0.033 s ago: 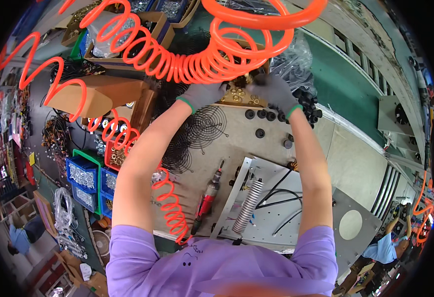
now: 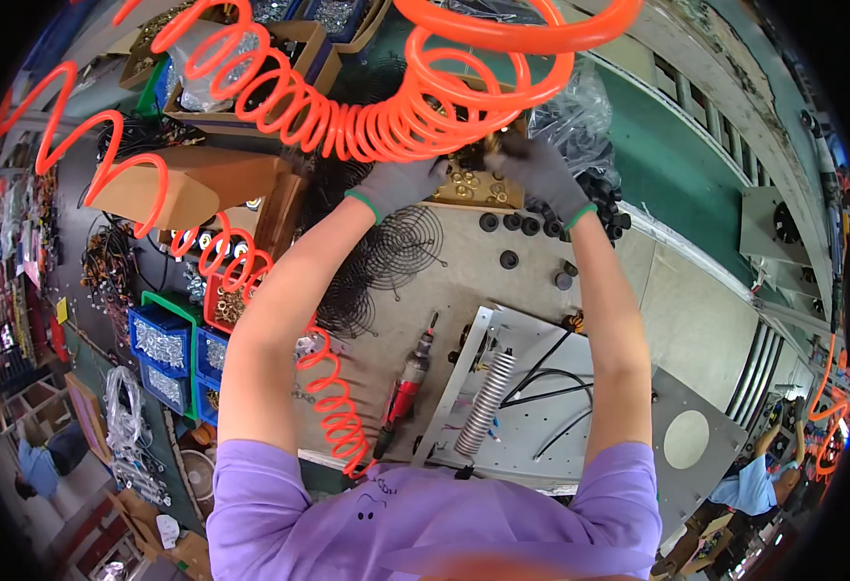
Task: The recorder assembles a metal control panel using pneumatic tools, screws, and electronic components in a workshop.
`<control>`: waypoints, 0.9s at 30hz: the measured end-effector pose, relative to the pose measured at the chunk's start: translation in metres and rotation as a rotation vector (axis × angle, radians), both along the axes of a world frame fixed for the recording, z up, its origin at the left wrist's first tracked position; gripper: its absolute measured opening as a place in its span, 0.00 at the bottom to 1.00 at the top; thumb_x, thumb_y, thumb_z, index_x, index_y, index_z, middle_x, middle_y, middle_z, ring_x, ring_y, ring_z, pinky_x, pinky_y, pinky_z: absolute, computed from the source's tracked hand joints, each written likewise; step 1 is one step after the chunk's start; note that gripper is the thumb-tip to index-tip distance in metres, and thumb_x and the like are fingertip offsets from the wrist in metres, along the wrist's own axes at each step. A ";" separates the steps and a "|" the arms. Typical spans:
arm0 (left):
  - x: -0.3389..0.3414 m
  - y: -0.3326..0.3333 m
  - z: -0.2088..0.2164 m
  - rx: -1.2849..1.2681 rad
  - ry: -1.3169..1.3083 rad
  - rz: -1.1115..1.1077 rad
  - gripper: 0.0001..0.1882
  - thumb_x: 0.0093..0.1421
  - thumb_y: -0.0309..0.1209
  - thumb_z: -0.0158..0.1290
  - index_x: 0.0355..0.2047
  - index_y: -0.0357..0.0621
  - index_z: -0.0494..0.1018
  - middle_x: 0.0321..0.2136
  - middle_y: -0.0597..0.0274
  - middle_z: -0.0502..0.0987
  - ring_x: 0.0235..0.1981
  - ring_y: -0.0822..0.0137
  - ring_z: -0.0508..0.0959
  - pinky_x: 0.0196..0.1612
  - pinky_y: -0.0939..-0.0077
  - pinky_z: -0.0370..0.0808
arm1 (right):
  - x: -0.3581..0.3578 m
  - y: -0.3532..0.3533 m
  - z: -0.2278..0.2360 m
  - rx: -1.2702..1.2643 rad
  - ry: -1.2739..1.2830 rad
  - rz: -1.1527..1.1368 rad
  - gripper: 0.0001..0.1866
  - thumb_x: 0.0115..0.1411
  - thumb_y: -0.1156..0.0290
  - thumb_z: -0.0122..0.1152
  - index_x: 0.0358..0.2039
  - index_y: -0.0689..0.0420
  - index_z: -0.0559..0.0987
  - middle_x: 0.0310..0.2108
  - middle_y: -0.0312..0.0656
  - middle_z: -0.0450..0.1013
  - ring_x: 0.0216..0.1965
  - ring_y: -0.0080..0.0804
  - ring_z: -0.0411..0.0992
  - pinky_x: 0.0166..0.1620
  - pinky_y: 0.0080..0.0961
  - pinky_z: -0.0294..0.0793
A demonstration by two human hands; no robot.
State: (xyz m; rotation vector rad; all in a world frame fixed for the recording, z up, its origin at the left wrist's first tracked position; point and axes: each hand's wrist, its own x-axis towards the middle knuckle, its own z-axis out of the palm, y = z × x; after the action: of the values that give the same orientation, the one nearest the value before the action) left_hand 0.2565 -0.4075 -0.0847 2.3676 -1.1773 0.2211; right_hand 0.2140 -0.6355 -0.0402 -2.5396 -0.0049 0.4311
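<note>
Both my hands wear grey gloves with green cuffs and reach over a shallow cardboard box [image 2: 478, 197] holding brass-coloured rings [image 2: 465, 182]. My left hand [image 2: 398, 186] is at the box's left side, its fingers partly hidden under the orange coiled hose [image 2: 376, 136]. Over the box's right side, my right hand [image 2: 544, 176] has its fingers bent inward and blurred by motion. A brass-coloured bit shows near its fingertips, too smeared to name. Black round caps [image 2: 512, 223] stand just below the box, with more heaped beside my right wrist.
Black wire fan guards [image 2: 401, 247] lie by my left forearm. A red and black power screwdriver [image 2: 407, 387] rests on the table. Nearer me is a metal panel [image 2: 551, 426] with a coiled spring [image 2: 488, 402] and black cables. Blue bins [image 2: 161, 339] hold small metal parts at left.
My right hand has shifted very slightly over the box. The orange hose has swayed a little to the left. My left hand has hardly moved.
</note>
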 end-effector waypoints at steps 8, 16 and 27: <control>-0.018 -0.027 0.054 -0.452 1.053 0.114 0.18 0.63 0.34 0.48 0.48 0.35 0.66 0.33 0.60 0.73 0.30 0.72 0.73 0.34 0.76 0.73 | 0.000 0.020 0.041 0.667 -0.007 -0.229 0.22 0.59 0.56 0.57 0.41 0.64 0.77 0.31 0.38 0.75 0.34 0.20 0.69 0.40 0.20 0.70; -0.013 -0.008 0.049 -0.215 0.763 0.142 0.23 0.59 0.34 0.54 0.51 0.35 0.64 0.34 0.57 0.73 0.29 0.71 0.71 0.36 0.78 0.72 | -0.008 0.023 0.024 0.803 -0.069 -0.241 0.18 0.59 0.61 0.57 0.43 0.62 0.78 0.30 0.36 0.75 0.29 0.20 0.70 0.33 0.20 0.71; -0.017 0.003 0.033 0.033 0.248 0.057 0.23 0.54 0.38 0.57 0.49 0.45 0.68 0.40 0.51 0.74 0.42 0.50 0.74 0.43 0.62 0.72 | -0.023 0.005 0.007 0.316 -0.349 0.145 0.15 0.59 0.63 0.53 0.41 0.59 0.76 0.41 0.45 0.72 0.44 0.40 0.70 0.47 0.33 0.69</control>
State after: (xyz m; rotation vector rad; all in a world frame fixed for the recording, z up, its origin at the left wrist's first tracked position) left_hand 0.2397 -0.4045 -0.0518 2.3772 -1.0042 -0.0722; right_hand 0.1913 -0.6301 -0.0334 -2.2746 -0.3604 0.0303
